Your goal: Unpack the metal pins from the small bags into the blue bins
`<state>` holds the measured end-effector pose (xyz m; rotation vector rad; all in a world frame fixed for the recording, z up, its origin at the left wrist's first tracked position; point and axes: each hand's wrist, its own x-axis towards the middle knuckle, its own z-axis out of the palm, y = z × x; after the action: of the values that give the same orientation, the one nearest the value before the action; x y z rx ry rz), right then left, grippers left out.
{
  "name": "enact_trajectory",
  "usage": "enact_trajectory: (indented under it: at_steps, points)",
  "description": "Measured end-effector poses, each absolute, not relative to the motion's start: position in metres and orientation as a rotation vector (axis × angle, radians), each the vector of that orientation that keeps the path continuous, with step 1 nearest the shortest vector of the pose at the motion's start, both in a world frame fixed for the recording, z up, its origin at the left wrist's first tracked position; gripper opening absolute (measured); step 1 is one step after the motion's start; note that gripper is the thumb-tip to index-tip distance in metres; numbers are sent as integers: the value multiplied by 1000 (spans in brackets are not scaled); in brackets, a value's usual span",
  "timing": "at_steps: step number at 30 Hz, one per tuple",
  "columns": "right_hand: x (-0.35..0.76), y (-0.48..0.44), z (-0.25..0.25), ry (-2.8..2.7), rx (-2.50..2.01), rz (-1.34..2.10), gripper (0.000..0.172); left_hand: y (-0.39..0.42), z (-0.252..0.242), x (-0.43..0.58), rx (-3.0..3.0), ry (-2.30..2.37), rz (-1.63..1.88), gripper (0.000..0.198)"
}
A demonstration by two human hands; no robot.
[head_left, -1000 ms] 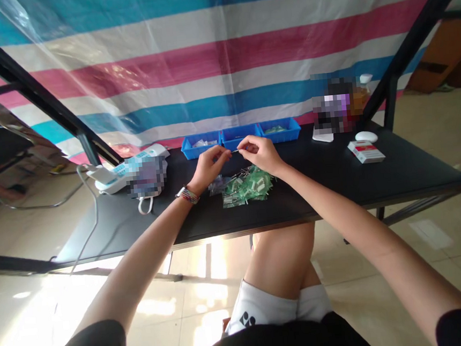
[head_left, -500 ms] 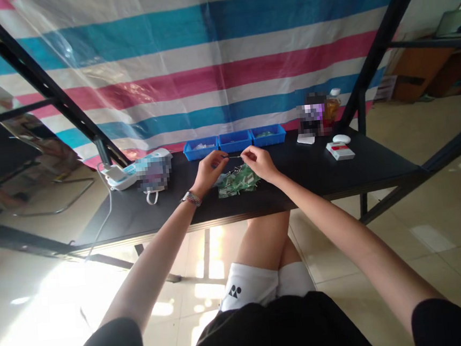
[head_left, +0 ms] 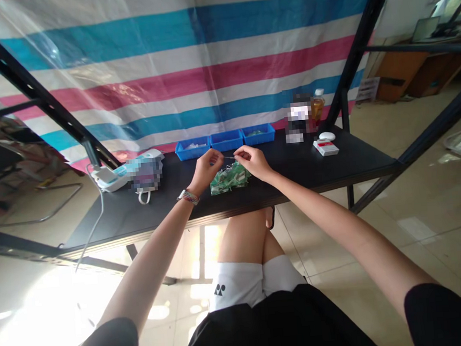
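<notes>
Both my hands are raised just above a black table (head_left: 137,213). My left hand (head_left: 206,170) and my right hand (head_left: 251,160) each pinch one end of a thin wire-like part (head_left: 229,157) stretched between them. Directly under the hands lies a pile of small green boards with metal leads (head_left: 227,177). A striped band is on my left wrist (head_left: 188,196).
Three blue bins (head_left: 225,140) stand in a row at the table's back edge. A white device with a cable (head_left: 108,179) lies at the left. A bottle (head_left: 318,106), a white mouse (head_left: 327,136) and a red-and-white box (head_left: 325,147) sit at the right. Black frame posts flank the table.
The view has pulled back and tilted, so the table looks smaller and farther. My hands keep the same pinch on the thin part above the green pile.
</notes>
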<state>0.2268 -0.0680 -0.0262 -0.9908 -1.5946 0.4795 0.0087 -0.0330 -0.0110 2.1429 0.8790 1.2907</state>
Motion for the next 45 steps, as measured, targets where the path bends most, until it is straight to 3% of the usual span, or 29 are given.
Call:
enact_trajectory:
  at_steps: [12,32,40,45]
  points:
    - [227,-53,-5,-1675,-899,645,21,-22,-10,9,1929,945,1382,38]
    - [215,-10,-11,-1694,-827,629,20,8,-12,10,1803,969,1420,38]
    - [228,19,-11,-1659,-872,725,29,26,-9,10,1997,862,1343,25]
    - [229,24,-15,-1546,-870,791,30,34,-7,9,2022,827,1255,36]
